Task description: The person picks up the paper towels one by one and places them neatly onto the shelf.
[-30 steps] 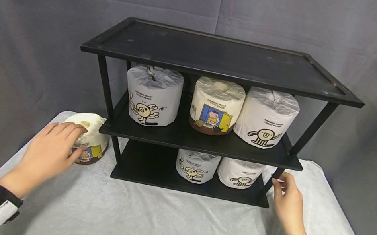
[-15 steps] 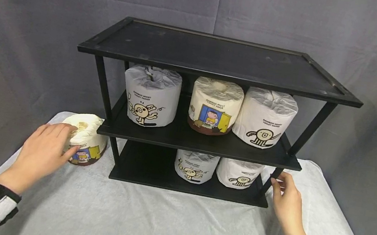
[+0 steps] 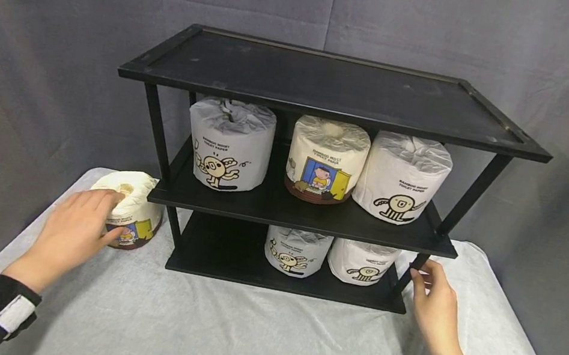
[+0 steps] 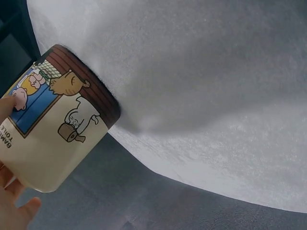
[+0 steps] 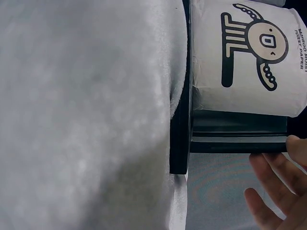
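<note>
My left hand (image 3: 76,221) is on a cream toilet paper roll (image 3: 139,215) standing on the cloth left of the rack; its fingers are over the top and its thumb is on the printed front. In the left wrist view, thumb and fingers grip opposite sides of the toilet paper roll (image 4: 57,139). At the right, my right hand (image 3: 435,308) pinches the front post (image 3: 408,274) of a black rack (image 3: 324,89) between thumb and fingers. A white toilet paper roll (image 5: 249,62) stands beside that post on the lower shelf.
On the middle shelf are three rolls: a white roll (image 3: 231,146), a cream roll (image 3: 326,162) and another white roll (image 3: 402,179). Two white rolls, a left one (image 3: 295,253) and a right one (image 3: 362,264), stand on the bottom shelf (image 3: 224,254). Pale cloth (image 3: 239,341) covers the table.
My left hand shifted slightly left, then slightly back right, at the cream toilet paper roll, which stays about where it was. My right hand keeps its place on the post.
</note>
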`<action>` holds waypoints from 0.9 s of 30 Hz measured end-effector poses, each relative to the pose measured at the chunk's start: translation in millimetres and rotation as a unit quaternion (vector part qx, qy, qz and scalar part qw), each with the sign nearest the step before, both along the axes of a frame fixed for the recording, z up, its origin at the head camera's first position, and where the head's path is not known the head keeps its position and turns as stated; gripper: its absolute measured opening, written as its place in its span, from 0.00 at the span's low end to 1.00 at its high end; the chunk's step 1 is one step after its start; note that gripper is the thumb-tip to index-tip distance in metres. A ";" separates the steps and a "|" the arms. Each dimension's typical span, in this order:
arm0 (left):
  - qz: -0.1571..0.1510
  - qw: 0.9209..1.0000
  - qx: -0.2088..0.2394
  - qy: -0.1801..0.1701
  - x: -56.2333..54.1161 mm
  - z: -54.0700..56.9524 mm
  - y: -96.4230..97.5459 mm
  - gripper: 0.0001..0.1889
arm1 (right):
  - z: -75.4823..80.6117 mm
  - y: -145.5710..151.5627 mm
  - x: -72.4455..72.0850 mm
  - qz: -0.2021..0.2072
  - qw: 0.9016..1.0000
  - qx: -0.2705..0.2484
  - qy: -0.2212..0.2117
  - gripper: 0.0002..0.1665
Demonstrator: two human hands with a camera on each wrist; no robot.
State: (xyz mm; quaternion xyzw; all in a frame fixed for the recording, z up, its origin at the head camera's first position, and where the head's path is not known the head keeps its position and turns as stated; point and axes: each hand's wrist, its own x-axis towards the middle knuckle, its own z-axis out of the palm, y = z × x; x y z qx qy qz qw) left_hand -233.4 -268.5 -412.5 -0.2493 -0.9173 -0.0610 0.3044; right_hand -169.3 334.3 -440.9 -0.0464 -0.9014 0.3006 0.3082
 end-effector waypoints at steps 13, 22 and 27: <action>0.005 1.000 0.003 -0.006 -1.3 -1.5 3.0 0.35 | 1.0 -1.3 0.6 0.001 1.000 -0.003 -0.001 0.12; 0.001 1.000 0.013 0.003 -3.4 -4.6 4.9 0.34 | -0.1 -1.0 -0.1 0.002 1.000 -0.003 0.000 0.12; 0.020 0.999 0.019 -0.023 -1.9 -5.0 7.6 0.36 | -0.5 -0.6 -0.5 -0.001 1.000 -0.002 -0.004 0.12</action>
